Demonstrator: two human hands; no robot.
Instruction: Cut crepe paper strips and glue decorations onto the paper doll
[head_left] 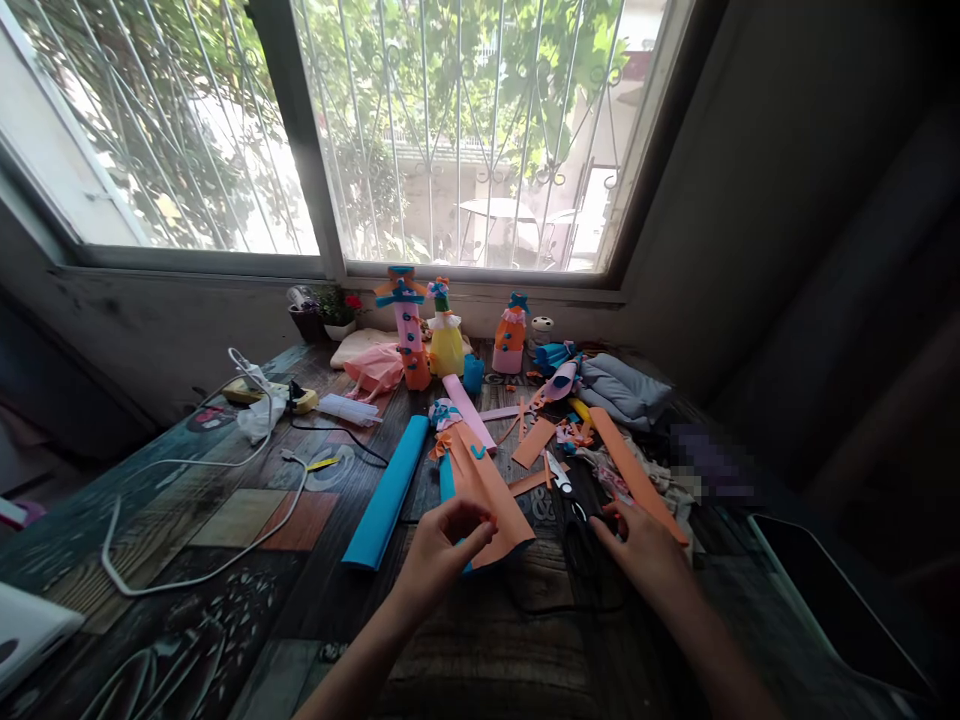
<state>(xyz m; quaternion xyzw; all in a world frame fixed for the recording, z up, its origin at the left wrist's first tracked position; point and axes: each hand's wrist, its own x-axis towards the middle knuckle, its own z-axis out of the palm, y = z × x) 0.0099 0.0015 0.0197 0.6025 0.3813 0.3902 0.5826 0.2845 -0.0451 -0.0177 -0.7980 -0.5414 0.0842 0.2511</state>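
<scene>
- Head view. Left hand [450, 545]: fingers curled toward the thumb; a speck of orange shows at the tips, but whether it is pinched cannot be told.
- Right hand [641, 545]: partly curled, thumb and forefinger near each other; any grip cannot be confirmed.
- Orange and blue paper figure [484, 480]: lying on the table [480, 660] just beyond the left hand, which covers part of its lower edge.
- Scissors [561, 477]: between the hands, handles just beside the right thumb, blades pointing away; an obstruction on that side.
- Long orange strip [630, 465]: just beyond the right hand.
- Orange paper pieces [534, 442] and pink strip [469, 412]: ahead of and between the hands.
- Blue paper roll [390, 495]: left of the left hand, apart from it.
- White cable [127, 592]: looped well left of the left hand; power strip [304, 400] farther ahead.
- Three upright figures, tall [409, 335], yellow [447, 348] and orange-pink [510, 335]: well ahead of both hands.
- Grey cloth [626, 390]: well beyond the right hand.
</scene>
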